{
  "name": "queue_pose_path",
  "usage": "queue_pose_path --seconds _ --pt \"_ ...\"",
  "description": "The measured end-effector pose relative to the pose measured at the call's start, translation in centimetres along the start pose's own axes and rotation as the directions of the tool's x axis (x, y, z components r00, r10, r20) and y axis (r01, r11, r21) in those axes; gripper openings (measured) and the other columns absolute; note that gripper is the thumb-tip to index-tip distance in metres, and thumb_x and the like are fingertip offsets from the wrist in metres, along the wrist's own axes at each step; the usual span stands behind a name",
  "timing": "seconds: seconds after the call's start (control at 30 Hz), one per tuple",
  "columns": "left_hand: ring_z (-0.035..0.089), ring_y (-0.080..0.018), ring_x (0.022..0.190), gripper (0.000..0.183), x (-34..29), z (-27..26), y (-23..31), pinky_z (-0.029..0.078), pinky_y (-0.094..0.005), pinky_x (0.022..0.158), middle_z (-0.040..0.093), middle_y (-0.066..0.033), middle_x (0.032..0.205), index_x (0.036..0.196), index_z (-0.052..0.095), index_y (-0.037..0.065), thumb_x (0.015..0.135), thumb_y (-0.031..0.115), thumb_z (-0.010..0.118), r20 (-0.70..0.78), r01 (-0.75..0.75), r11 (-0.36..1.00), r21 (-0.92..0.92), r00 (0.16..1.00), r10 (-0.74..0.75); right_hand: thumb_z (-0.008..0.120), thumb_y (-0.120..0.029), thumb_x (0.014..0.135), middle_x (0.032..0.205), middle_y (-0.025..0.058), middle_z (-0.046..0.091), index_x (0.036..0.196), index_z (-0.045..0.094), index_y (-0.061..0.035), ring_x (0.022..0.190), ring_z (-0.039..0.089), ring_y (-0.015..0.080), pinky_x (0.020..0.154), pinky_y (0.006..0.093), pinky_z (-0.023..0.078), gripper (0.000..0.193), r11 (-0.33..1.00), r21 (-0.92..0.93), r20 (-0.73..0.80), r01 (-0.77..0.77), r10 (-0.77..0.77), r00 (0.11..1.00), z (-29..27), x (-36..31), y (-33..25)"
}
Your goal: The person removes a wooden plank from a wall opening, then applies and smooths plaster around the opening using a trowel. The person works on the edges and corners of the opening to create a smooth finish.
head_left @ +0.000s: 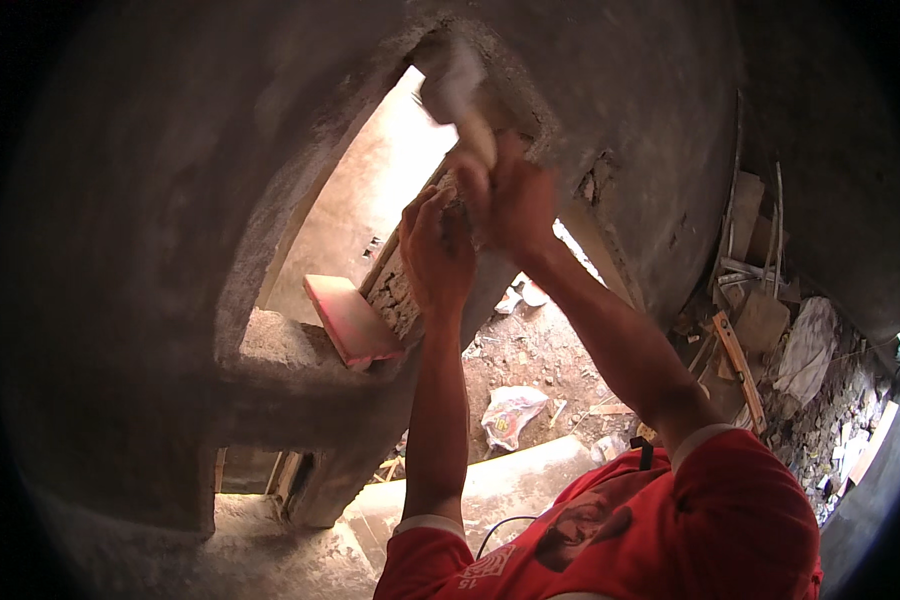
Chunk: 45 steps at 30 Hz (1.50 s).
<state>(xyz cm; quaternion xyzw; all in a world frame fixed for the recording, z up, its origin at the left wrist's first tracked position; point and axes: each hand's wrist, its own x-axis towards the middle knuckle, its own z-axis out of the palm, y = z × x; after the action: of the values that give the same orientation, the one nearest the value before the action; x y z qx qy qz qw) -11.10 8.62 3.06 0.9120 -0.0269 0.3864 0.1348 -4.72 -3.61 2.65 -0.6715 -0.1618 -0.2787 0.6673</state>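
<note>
Raised in front of the upper corner of the wall opening, my right hand (518, 205) is closed around a tool (478, 138) with a pale tan handle. Its grey upper end is smeared by motion, so I cannot tell its kind. Just to the left and a little lower, my left hand (437, 248) has its fingers curled beside the rough edge of the masonry. What those fingers hold, if anything, is hidden. A reddish slab (355, 318), like a tile or flat brick, lies tilted on the ledge below my left hand.
A grey plastered wall (140, 250) surrounds the openings. A smaller niche (260, 470) lies below the ledge. On the rubble-strewn ground is a crumpled whitish bag (513, 413). At the right, a wooden plank (738, 365), boards, sticks and a pale sack (808, 345) lean among debris.
</note>
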Motion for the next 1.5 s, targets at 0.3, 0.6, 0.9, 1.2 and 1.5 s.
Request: queue_pose_path --seconds 0.3,0.6,0.9,1.2,1.5 --pt "0.061 -0.0362 0.119 0.027 -0.3 -0.5 0.3 0.049 -0.047 0.102 0.067 -0.0191 0.123 0.118 0.07 0.002 0.093 0.004 0.06 0.012 0.062 0.994 -0.088 0.998 -0.061 0.065 -0.041 0.099 0.075 0.0274 0.067 0.103 0.054 0.0023 0.071 0.07 0.0471 0.059 0.0501 0.055 0.045 1.0 -0.005 0.013 0.03 -0.03 0.999 1.9 -0.8 0.1" --pt "0.061 -0.0366 0.118 0.025 -0.2 -0.4 0.3 0.049 -0.0475 0.101 0.066 -0.0187 0.122 0.116 0.07 0.001 0.093 0.003 0.059 -0.026 -0.065 0.998 -0.002 0.998 0.065 0.066 -0.044 0.098 0.078 0.0262 0.068 0.105 0.057 0.0016 0.074 0.071 0.0445 0.059 0.0489 0.056 0.047 0.985 0.101 -0.109 -0.139 0.149 0.983 0.7 0.7 0.5" --pt "0.061 -0.0372 0.118 0.025 -0.2 -0.5 -0.2 0.049 -0.0469 0.102 0.066 -0.0193 0.124 0.116 0.071 0.002 0.092 0.003 0.061 0.027 -0.013 0.999 -0.05 1.0 0.015 0.065 -0.04 0.099 0.078 0.026 0.069 0.109 0.056 0.0014 0.074 0.071 0.0461 0.062 0.0492 0.056 0.044 0.998 -0.017 -0.046 0.056 -0.056 0.997 1.0 -0.2 -0.2" --pt "0.06 -0.0362 0.12 0.025 -0.3 -0.5 0.4 0.048 -0.0477 0.101 0.065 -0.0185 0.125 0.115 0.071 0.002 0.092 0.003 0.061 -0.004 -0.005 0.998 -0.065 1.0 0.004 0.064 -0.043 0.1 0.075 0.0224 0.068 0.105 0.059 0.0008 0.071 0.071 0.0428 0.061 0.0475 0.055 0.044 1.0 0.022 -0.059 0.007 -0.006 0.998 1.0 0.6 0.6" --pt "0.059 -0.0364 0.122 0.027 -0.3 -0.6 -0.2 0.049 -0.0479 0.101 0.065 -0.0184 0.125 0.114 0.071 0.002 0.09 0.0 0.059 0.034 -0.076 0.996 -0.04 0.996 0.077 0.062 -0.046 0.101 0.074 0.0211 0.066 0.099 0.059 0.002 0.069 0.069 0.044 0.059 0.0464 0.052 0.048 0.994 0.1 -0.084 0.04 -0.032 0.996 0.3 0.8 -0.6"
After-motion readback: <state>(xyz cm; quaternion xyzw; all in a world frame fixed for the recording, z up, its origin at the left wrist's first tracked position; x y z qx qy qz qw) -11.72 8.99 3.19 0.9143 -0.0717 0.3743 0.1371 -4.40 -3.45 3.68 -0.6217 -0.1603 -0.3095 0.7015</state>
